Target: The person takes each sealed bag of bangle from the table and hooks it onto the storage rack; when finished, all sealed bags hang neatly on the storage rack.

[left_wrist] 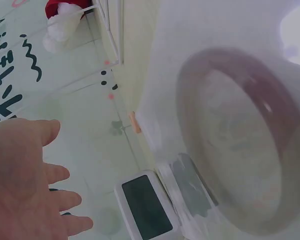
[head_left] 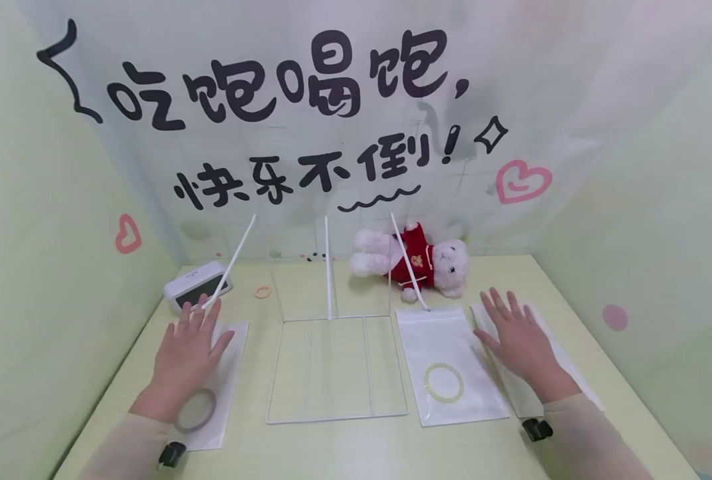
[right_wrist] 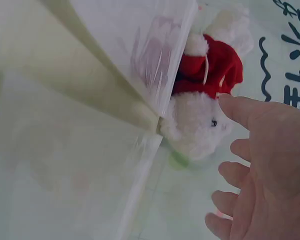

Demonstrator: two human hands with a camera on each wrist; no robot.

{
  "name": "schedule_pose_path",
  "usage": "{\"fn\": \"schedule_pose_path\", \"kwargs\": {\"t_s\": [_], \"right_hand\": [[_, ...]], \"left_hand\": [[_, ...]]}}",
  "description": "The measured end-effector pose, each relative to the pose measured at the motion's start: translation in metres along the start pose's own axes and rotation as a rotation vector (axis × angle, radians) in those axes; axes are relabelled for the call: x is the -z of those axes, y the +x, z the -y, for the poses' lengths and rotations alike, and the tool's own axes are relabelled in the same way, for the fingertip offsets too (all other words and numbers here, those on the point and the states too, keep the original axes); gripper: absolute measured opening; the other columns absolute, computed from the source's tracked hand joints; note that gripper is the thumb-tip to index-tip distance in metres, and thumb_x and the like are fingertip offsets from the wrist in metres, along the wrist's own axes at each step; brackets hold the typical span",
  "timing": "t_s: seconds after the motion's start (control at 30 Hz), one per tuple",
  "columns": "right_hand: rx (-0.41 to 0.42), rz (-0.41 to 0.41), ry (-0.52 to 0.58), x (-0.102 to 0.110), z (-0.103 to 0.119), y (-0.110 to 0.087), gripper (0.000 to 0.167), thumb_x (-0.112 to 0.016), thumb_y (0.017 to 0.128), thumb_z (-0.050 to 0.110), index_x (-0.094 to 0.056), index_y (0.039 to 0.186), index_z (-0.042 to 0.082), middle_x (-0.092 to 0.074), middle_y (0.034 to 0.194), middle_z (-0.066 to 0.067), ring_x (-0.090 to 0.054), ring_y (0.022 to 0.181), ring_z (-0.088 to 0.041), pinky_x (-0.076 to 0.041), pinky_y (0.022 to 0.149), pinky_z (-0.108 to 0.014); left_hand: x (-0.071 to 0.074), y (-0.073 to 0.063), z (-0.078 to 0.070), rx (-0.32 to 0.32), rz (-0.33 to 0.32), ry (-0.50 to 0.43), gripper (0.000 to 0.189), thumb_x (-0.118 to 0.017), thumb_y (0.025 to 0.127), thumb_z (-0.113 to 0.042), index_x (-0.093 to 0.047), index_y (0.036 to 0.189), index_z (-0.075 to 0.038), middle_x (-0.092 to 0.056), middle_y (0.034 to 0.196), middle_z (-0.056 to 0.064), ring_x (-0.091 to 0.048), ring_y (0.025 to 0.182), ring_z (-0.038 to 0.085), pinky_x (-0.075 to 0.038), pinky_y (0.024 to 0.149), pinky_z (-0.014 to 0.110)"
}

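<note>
My left hand (head_left: 188,350) is held with fingers spread over a white plastic bag (head_left: 231,380) on the left, holding nothing. A grey ring (head_left: 195,410) lies at that bag, partly hidden by the wrist; in the left wrist view the ring (left_wrist: 190,95) looms large. My right hand (head_left: 521,340), fingers also spread and holding nothing, is over another white bag (head_left: 572,380) on the right. Between the hands stands a white wire rack (head_left: 338,420) with three slanting rods. Right of it, a yellow ring (head_left: 426,387) shows at a white zip bag (head_left: 452,340); whether inside or on top I cannot tell.
A white digital clock (head_left: 197,283) stands at the back left, with a small orange ring (head_left: 263,292) beside it. A plush toy in a red top (head_left: 416,257) lies behind the rack. Printed curtains (head_left: 644,233) enclose the table.
</note>
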State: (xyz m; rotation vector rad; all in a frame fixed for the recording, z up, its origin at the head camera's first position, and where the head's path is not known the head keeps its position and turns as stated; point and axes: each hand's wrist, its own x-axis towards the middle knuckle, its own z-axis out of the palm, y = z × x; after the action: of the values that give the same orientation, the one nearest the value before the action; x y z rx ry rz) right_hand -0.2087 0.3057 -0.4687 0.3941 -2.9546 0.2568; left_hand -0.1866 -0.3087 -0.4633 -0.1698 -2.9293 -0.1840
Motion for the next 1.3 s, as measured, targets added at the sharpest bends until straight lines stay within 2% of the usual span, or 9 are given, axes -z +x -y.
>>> {"fn": "schedule_pose_path", "kwargs": {"t_s": [0.07, 0.17, 0.2, 0.3, 0.43, 0.6, 0.77, 1.03, 1.3], "right_hand": [[0.033, 0.003, 0.013, 0.001, 0.013, -0.003, 0.075, -0.059, 0.103, 0.044, -0.031, 0.162, 0.008, -0.032, 0.166, -0.021, -0.027, 0.152, -0.050, -0.045, 0.107, -0.066], [0.074, -0.007, 0.042, 0.000, 0.032, -0.009, 0.064, -0.067, 0.099, 0.038, -0.048, 0.153, 0.010, -0.055, 0.151, -0.020, -0.052, 0.138, -0.045, -0.058, 0.087, -0.060], [0.093, -0.018, 0.044, -0.001, 0.038, -0.011, 0.060, -0.069, 0.098, 0.036, -0.053, 0.149, 0.010, -0.061, 0.144, -0.019, -0.058, 0.132, -0.043, -0.060, 0.084, -0.058], [0.171, -0.059, 0.044, -0.006, 0.054, -0.017, 0.048, -0.075, 0.094, 0.031, -0.066, 0.135, 0.010, -0.072, 0.127, -0.015, -0.069, 0.117, -0.035, -0.060, 0.090, -0.053], [0.291, -0.091, 0.048, -0.016, 0.076, -0.022, 0.039, -0.080, 0.089, 0.029, -0.073, 0.123, 0.011, -0.075, 0.120, -0.007, -0.071, 0.111, -0.027, -0.060, 0.090, -0.046], [0.423, -0.070, 0.090, -0.022, 0.098, -0.022, 0.036, -0.083, 0.086, 0.028, -0.076, 0.116, 0.010, -0.074, 0.118, -0.004, -0.070, 0.110, -0.023, -0.060, 0.092, -0.042], [0.530, -0.040, 0.126, -0.027, 0.112, -0.024, 0.038, -0.085, 0.083, 0.028, -0.077, 0.114, 0.008, -0.074, 0.117, -0.004, -0.070, 0.109, -0.022, -0.059, 0.093, -0.041], [0.583, -0.018, 0.124, -0.034, 0.119, -0.027, 0.040, -0.087, 0.078, 0.032, -0.075, 0.110, 0.010, -0.073, 0.117, -0.004, -0.070, 0.109, -0.022, -0.059, 0.093, -0.039], [0.617, -0.033, 0.093, -0.036, 0.117, -0.028, 0.043, -0.088, 0.077, 0.035, -0.076, 0.109, 0.010, -0.072, 0.119, -0.004, -0.069, 0.109, -0.022, -0.059, 0.093, -0.040]], "left_hand": [[-0.003, 0.000, 0.010, -0.002, -0.001, 0.005, 0.072, -0.050, 0.106, -0.044, -0.030, 0.160, -0.001, -0.022, 0.167, 0.029, -0.023, 0.150, 0.057, -0.029, 0.113, 0.077], [-0.006, 0.000, 0.026, -0.006, 0.000, -0.013, 0.065, -0.058, 0.104, -0.036, -0.039, 0.155, 0.000, -0.026, 0.165, 0.029, -0.034, 0.143, 0.057, -0.047, 0.097, 0.072], [-0.007, 0.001, 0.032, -0.009, -0.001, -0.021, 0.062, -0.060, 0.103, -0.033, -0.043, 0.153, 0.000, -0.028, 0.165, 0.028, -0.037, 0.141, 0.056, -0.052, 0.090, 0.069], [-0.008, 0.003, 0.047, -0.022, -0.013, -0.042, 0.051, -0.065, 0.100, -0.026, -0.052, 0.145, -0.003, -0.036, 0.159, 0.028, -0.043, 0.133, 0.056, -0.055, 0.077, 0.065], [-0.009, 0.007, 0.070, -0.045, -0.015, -0.101, 0.043, -0.068, 0.098, -0.016, -0.058, 0.137, -0.001, -0.048, 0.146, 0.031, -0.046, 0.127, 0.055, -0.050, 0.091, 0.070], [-0.013, 0.016, 0.095, -0.003, 0.088, -0.201, 0.044, -0.065, 0.100, -0.013, -0.055, 0.140, 0.002, -0.050, 0.142, 0.033, -0.044, 0.130, 0.055, -0.041, 0.106, 0.072], [-0.015, 0.022, 0.111, 0.046, 0.190, -0.273, 0.045, -0.062, 0.102, -0.015, -0.053, 0.143, 0.001, -0.044, 0.147, 0.035, -0.039, 0.135, 0.058, -0.039, 0.107, 0.073], [-0.021, 0.032, 0.130, -0.033, 0.203, -0.271, 0.040, -0.063, 0.101, -0.009, -0.060, 0.140, 0.000, -0.049, 0.145, 0.033, -0.044, 0.132, 0.056, -0.041, 0.107, 0.072], [-0.023, 0.034, 0.134, 0.011, 0.260, -0.279, 0.044, -0.067, 0.099, -0.009, -0.058, 0.141, 0.000, -0.047, 0.145, 0.033, -0.056, 0.118, 0.050, -0.053, 0.097, 0.064]]}}
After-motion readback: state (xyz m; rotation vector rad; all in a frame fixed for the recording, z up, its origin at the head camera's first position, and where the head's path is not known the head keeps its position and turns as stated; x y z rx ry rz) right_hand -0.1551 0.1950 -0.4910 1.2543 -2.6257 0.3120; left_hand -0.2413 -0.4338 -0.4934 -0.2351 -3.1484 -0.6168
